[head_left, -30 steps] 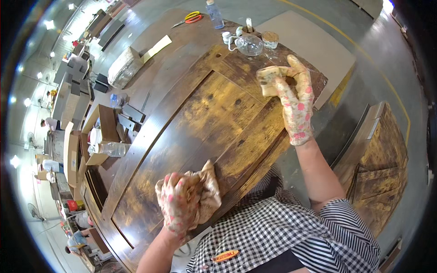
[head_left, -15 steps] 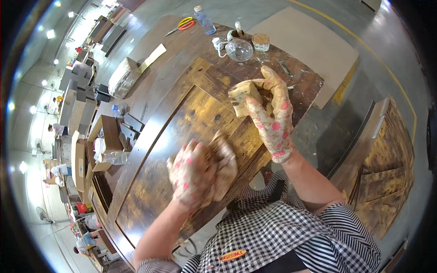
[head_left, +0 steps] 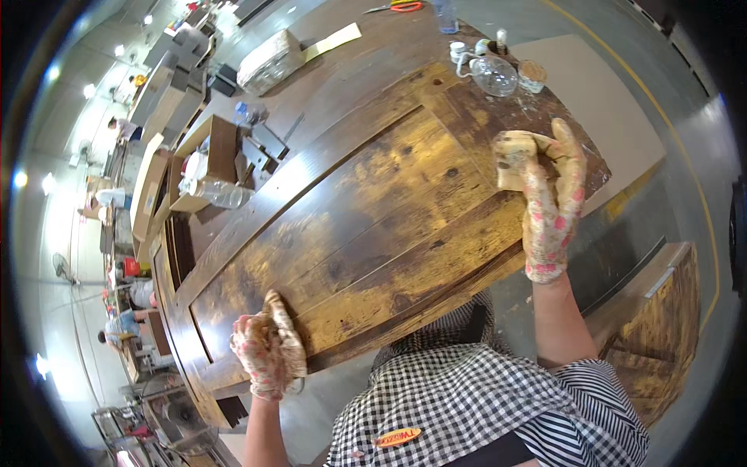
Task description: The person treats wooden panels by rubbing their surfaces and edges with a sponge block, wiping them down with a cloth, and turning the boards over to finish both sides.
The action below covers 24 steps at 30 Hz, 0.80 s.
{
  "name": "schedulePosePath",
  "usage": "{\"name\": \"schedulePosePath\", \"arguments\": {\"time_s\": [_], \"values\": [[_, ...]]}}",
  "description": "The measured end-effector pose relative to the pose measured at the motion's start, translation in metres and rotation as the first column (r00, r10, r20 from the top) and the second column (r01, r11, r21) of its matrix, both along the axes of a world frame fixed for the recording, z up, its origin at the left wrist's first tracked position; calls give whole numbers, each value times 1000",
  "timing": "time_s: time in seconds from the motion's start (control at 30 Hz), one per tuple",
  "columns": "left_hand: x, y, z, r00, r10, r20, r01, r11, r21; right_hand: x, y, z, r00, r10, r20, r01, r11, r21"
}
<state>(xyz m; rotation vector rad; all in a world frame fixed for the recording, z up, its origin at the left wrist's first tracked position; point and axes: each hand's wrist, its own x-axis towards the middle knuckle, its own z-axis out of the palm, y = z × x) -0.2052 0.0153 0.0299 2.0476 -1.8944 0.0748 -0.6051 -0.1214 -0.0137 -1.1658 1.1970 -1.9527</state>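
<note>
A brown-stained cloth [head_left: 286, 331] is bunched in my left hand [head_left: 255, 362], which wears a floral glove and rests at the near left part of a dark, wood-grained panel [head_left: 389, 202]. The panel has a raised frame around sunken boards and lies on a brown worktable. Over the panel's right end, my right hand [head_left: 552, 210], in a matching glove, grips a small beige block [head_left: 510, 159] with dark smudges between thumb and fingers. What the block is made of, I cannot tell.
Past the panel's far right corner stand a round clear bottle [head_left: 495, 76] and a cork-topped jar [head_left: 532, 75]. A cardboard box [head_left: 204, 159] with plastic bottles sits on the left. A wrapped bundle [head_left: 271, 62] lies at the back. Another wood-grained panel [head_left: 661, 327] stands at right.
My left hand has swept the cloth left and nearer along the panel. My right hand has shifted right with the block still in it. The view has turned toward the left.
</note>
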Motion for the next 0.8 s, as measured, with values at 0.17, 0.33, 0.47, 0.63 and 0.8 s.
{"name": "schedulePosePath", "arguments": {"time_s": [0.17,0.33,0.47,0.63,0.8], "values": [[-44,-14,0,965,-251,79,253,967,-10,0,3,0,999,-15,-43,14,1000,-12],[-68,-19,-19,957,-277,83,268,958,106,-11,-2,-6,996,2,-92,-2,1000,-3],[21,26,-10,991,-31,132,35,999,-27,-25,-5,-16,1000,-20,-15,20,1000,-17],[198,117,-28,843,500,196,-477,865,-158,-52,-19,-34,989,-126,-78,128,992,9],[256,160,-7,829,530,-179,-559,792,-244,-56,-24,-24,990,-27,-138,20,999,-50]]}}
